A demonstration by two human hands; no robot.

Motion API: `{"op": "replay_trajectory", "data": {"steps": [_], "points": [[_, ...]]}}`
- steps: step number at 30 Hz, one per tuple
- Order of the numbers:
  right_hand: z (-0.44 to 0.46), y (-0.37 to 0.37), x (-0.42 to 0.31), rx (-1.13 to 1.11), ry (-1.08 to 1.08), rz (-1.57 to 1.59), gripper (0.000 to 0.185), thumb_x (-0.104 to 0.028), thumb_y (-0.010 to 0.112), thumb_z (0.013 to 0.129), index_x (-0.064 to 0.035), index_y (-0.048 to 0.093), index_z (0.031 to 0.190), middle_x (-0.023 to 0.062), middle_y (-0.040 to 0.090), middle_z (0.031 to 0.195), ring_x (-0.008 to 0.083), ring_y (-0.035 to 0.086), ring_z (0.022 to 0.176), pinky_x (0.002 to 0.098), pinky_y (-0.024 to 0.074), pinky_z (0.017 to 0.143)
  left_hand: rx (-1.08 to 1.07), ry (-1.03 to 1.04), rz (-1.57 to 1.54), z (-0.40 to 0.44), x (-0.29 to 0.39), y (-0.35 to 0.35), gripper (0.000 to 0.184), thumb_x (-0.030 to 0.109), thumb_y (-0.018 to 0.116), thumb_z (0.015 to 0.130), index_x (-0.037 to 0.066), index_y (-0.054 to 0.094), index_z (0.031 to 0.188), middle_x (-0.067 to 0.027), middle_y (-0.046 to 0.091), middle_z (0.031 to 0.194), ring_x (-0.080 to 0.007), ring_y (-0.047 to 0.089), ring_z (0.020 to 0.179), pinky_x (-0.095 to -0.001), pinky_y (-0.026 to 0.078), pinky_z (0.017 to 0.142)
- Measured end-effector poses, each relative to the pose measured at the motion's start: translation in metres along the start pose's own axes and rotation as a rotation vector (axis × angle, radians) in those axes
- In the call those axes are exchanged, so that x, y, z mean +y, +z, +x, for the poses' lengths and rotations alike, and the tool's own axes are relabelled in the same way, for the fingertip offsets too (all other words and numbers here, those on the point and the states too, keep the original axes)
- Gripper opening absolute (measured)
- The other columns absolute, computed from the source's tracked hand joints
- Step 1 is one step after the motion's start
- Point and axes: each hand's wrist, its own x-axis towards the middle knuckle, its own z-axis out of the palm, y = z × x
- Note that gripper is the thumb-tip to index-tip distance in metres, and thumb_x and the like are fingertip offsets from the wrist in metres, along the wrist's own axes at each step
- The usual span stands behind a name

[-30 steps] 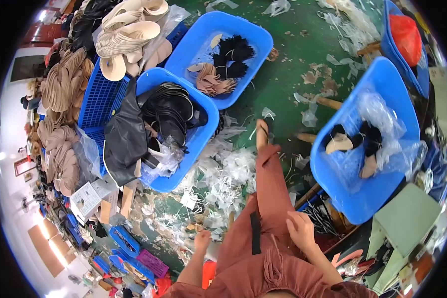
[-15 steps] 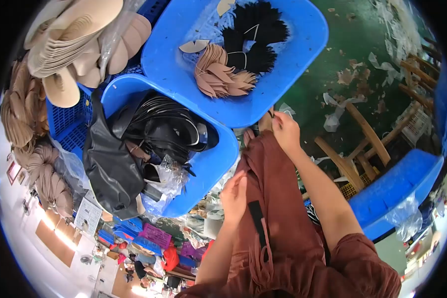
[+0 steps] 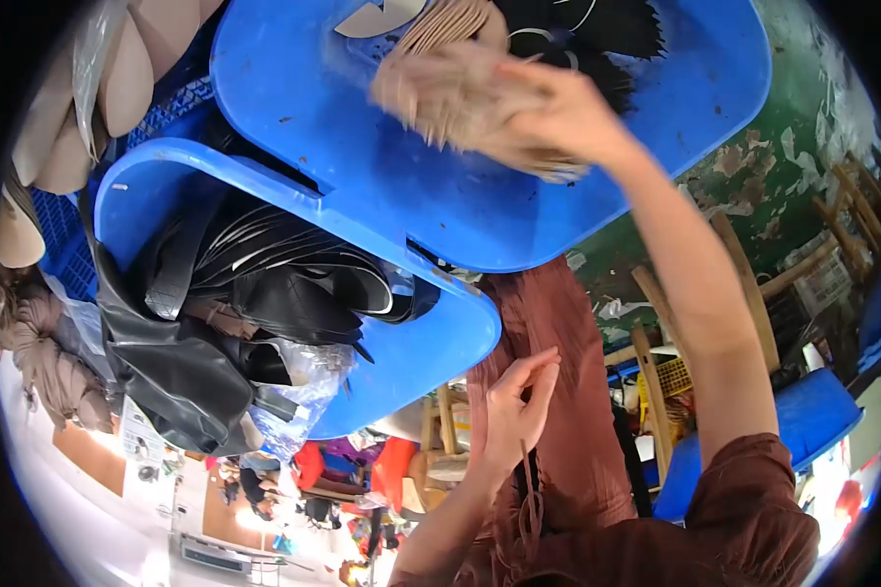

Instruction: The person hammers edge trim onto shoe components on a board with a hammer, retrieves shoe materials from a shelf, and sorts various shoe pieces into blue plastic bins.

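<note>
My right hand (image 3: 563,108) is closed on the edge of a bundle of beige pieces (image 3: 460,98), blurred by motion, over the upper blue tub (image 3: 695,117). Black pieces (image 3: 617,39) tied with a white band lie in that tub, beside more beige pieces (image 3: 465,24). In front of my brown trousers my left hand (image 3: 519,411) hangs with its fingers apart and nothing in it. The lower blue tub (image 3: 421,338) holds stacked black pieces (image 3: 294,279), a black sheet (image 3: 171,357) and clear plastic (image 3: 308,382).
Stacks of beige pieces (image 3: 127,78) stand at the upper left in blue crates. Wooden legs (image 3: 744,284) of stools and another blue tub (image 3: 803,416) are at the right. Scraps lie on the green floor (image 3: 744,171). Several people are in the background below.
The view has moved closer to the tubs. My right hand has gone from near my foot into the upper tub and taken hold of the beige bundle. My left hand stays near my legs.
</note>
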Motion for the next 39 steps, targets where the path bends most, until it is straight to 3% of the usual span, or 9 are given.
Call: {"op": "replay_trajectory", "data": {"steps": [8, 14, 20, 25, 26, 28, 31, 34, 39], "points": [[-0.012, -0.117, -0.11, 0.289, 0.081, 0.345, 0.07, -0.009, 0.07, 0.076, -0.002, 0.05, 0.143, 0.0101, 0.068, 0.115, 0.021, 0.065, 0.104, 0.0313, 0.0505, 0.093, 0.044, -0.047, -0.081, 0.004, -0.021, 0.012, 0.026, 0.012, 0.063, 0.099, 0.0, 0.066, 0.122, -0.0057, 0.07, 0.099, -0.0091, 0.063, 0.089, -0.0227, 0.05, 0.078], [-0.016, -0.046, -0.092, 0.424, -0.521, -0.599, 0.048, -0.02, 0.08, 0.063, -0.0122, 0.07, 0.109, 0.0076, 0.066, 0.083, 0.027, 0.064, 0.08, 0.0386, 0.0521, 0.072, -0.012, -0.021, 0.072, 0.01, -0.009, 0.008, 0.028, 0.011, 0.059, 0.101, -0.002, 0.063, 0.127, -0.0115, 0.072, 0.112, -0.0142, 0.068, 0.104, -0.0249, 0.052, 0.09], [-0.076, 0.01, -0.032, 0.372, -0.182, -0.664, 0.078, -0.028, 0.085, 0.065, -0.0138, 0.056, 0.135, 0.0166, 0.054, 0.134, 0.0344, 0.05, 0.125, 0.0476, 0.0409, 0.1, 0.006, -0.015, 0.107, 0.02, -0.017, 0.003, 0.026, 0.01, 0.06, 0.101, -0.003, 0.063, 0.123, -0.0114, 0.071, 0.109, -0.0162, 0.068, 0.1, -0.0276, 0.054, 0.089], [-0.174, 0.011, 0.035, 1.072, 0.669, -0.062, 0.07, -0.03, 0.084, 0.071, 0.0002, 0.057, 0.129, 0.0177, 0.058, 0.13, 0.0339, 0.055, 0.118, 0.0454, 0.0445, 0.097, 0.052, -0.09, -0.059, 0.03, -0.015, 0.003, 0.028, 0.017, 0.06, 0.102, -0.001, 0.063, 0.123, -0.0105, 0.07, 0.109, -0.0178, 0.067, 0.1, -0.0301, 0.053, 0.09], [-0.181, 0.012, 0.045, 0.743, 0.852, 0.349, 0.055, -0.03, 0.08, 0.078, 0.0016, 0.063, 0.12, 0.0166, 0.067, 0.112, 0.0294, 0.062, 0.106, 0.0437, 0.0487, 0.09, 0.055, -0.139, -0.087, 0.033, -0.013, 0.006, 0.029, 0.019, 0.06, 0.102, 0.0, 0.063, 0.124, -0.0102, 0.07, 0.11, -0.0175, 0.067, 0.099, -0.0292, 0.053, 0.09], [-0.168, 0.033, 0.039, 0.875, 0.725, 1.148, 0.034, -0.029, 0.079, 0.079, 0.0002, 0.072, 0.095, 0.0133, 0.073, 0.09, 0.0238, 0.068, 0.085, 0.0406, 0.0546, 0.076, 0.069, -0.207, -0.077, 0.037, -0.01, 0.008, 0.035, 0.025, 0.064, 0.1, 0.002, 0.062, 0.126, -0.0107, 0.068, 0.112, -0.0213, 0.067, 0.102, -0.0338, 0.052, 0.093], [-0.165, 0.034, 0.04, 0.549, 1.033, 0.196, 0.064, -0.041, 0.068, 0.077, -0.0035, 0.059, 0.129, 0.0222, 0.066, 0.117, 0.0357, 0.067, 0.102, 0.0449, 0.0544, 0.088, 0.044, -0.246, 0.036, 0.038, 0.006, 0.008, 0.045, 0.029, 0.065, 0.099, 0.001, 0.056, 0.132, -0.0146, 0.063, 0.123, -0.026, 0.063, 0.112, -0.0367, 0.049, 0.098], [-0.148, 0.031, 0.055, 0.391, 0.833, 0.36, 0.041, -0.033, 0.064, 0.075, -0.0002, 0.075, 0.096, 0.0276, 0.071, 0.096, 0.0384, 0.071, 0.088, 0.0489, 0.055, 0.081, -0.039, -0.28, 0.012, 0.054, 0.004, -0.016, 0.07, 0.047, 0.065, 0.095, -0.002, 0.044, 0.141, -0.0184, 0.049, 0.143, -0.0328, 0.052, 0.129, -0.0381, 0.05, 0.1], [-0.161, -0.043, -0.018, 0.449, 0.691, 0.48, 0.081, -0.02, 0.063, 0.075, -0.0109, 0.039, 0.153, 0.0245, 0.068, 0.116, 0.0374, 0.068, 0.105, 0.0467, 0.0545, 0.09, -0.135, -0.306, -0.476, 0.072, 0.022, -0.018, 0.104, 0.066, 0.067, 0.083, -0.007, 0.03, 0.148, -0.0184, 0.026, 0.159, -0.0387, 0.04, 0.139, -0.05, 0.04, 0.114]]}}
